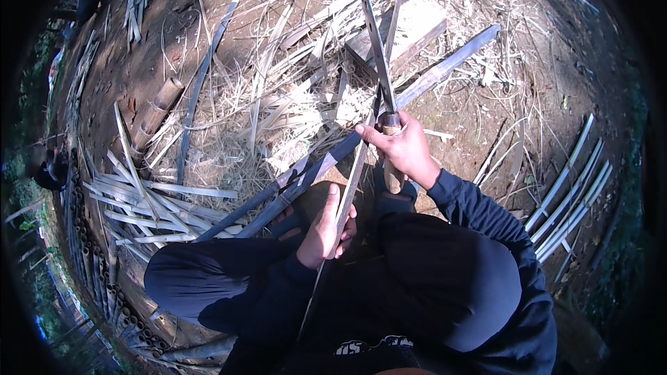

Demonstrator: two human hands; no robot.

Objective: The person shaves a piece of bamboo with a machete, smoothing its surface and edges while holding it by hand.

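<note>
My right hand [408, 149] is closed around the wooden handle of a machete [379, 48], whose long dark blade points away from me. A long thin bamboo strip [352, 184] runs from my lap up past the blade, crossing it near the handle. Lower and to the left, my left hand [328, 229] is wrapped round this strip, thumb lying along it. The strip's far end [394, 24] shows just right of the blade. Beneath the crossing, dark flat lengths of split bamboo [306, 179] slant across the ground between my knees.
A pale wooden block [417, 28] lies ahead among shavings [229, 107]. Split bamboo strips [167, 215] are heaped at left, with more strips [573, 191] at right. A round bamboo pole [158, 112] lies at left, beyond the heap. Stacked bamboo tubes [132, 323] line the lower left.
</note>
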